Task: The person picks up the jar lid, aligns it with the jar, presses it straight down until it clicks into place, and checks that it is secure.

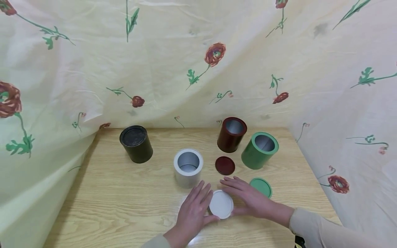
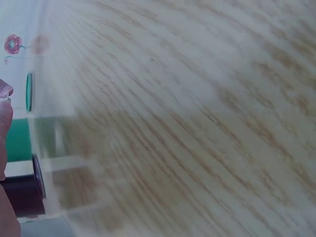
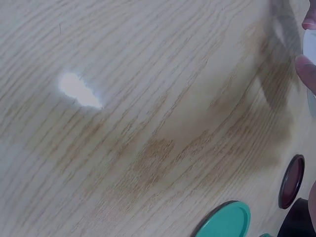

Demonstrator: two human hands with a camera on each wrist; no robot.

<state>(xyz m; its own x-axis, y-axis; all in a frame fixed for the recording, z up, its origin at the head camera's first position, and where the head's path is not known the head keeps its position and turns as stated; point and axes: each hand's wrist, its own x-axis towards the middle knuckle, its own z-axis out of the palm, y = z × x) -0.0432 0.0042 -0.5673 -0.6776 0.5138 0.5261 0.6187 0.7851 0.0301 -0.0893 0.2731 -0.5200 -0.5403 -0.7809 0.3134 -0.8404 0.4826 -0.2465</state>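
A round white lid [image 1: 221, 204] is held between my two hands, its flat face showing in the head view. My left hand [image 1: 191, 210] grips its left edge, the thumb at the lower rim. Across from it, my right hand [image 1: 248, 199] grips the right edge with thumb and fingers. Only fingertips [image 2: 5, 111] and a sliver of white show in the left wrist view. At the right wrist view's edge, thumb tips [image 3: 306, 69] touch the lid. Just beyond the left fingers stands an uncovered white can [image 1: 188, 179].
A dark red can [image 1: 227, 142] and a green can [image 1: 253, 156] stand uncovered at the back right. Before them lie a dark red lid [image 1: 225, 166] and a green lid [image 1: 261, 188]. A black can [image 1: 140, 151] with its lid on stands back left. Flowered cloth [image 1: 155, 69] surrounds the wooden table [image 1: 118, 199].
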